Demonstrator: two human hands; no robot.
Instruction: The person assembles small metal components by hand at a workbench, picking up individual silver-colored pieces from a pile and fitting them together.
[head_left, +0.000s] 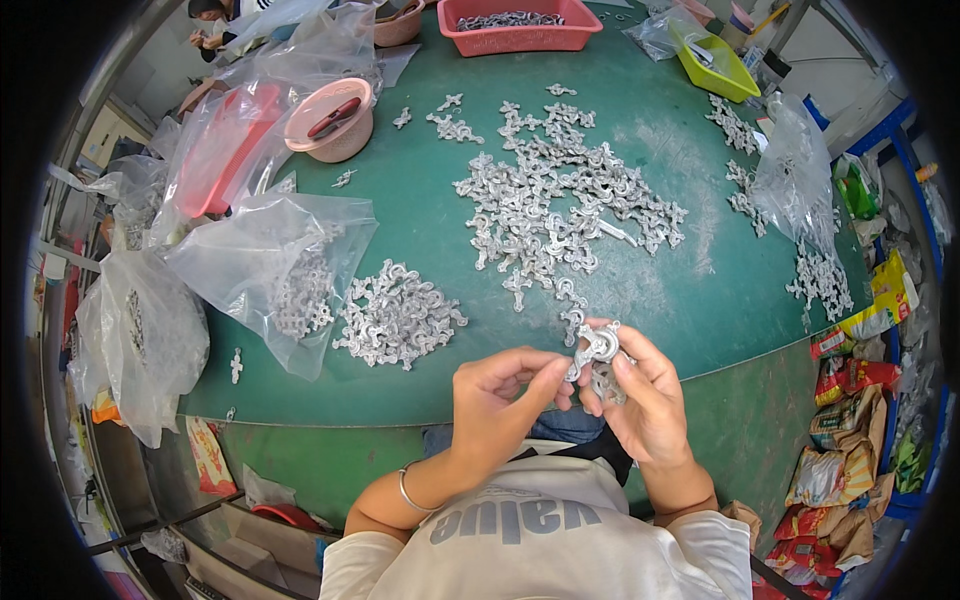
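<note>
Close to my body, above the table's near edge, my right hand (648,392) grips a small silver-grey metal casting (600,345) with curved, hooked arms. At least one more grey piece (606,382) shows under it between the fingers. My left hand (508,398) is closed, its thumb and forefinger pinching the left end of the same casting; its other fingers are curled and partly hidden. Just beyond my hands, a few loose castings (572,312) trail from a large spread heap of similar castings (550,200). Left of my hands lies a smaller, tighter pile of castings (398,312).
The green table (420,220) holds a clear plastic bag (270,240) of castings, a pink bowl (345,140) with a red-handled tool, a red tub (520,38) and a yellow-green basket (735,75). More castings (822,285) lie along the right edge. Another person (212,25) is at far left.
</note>
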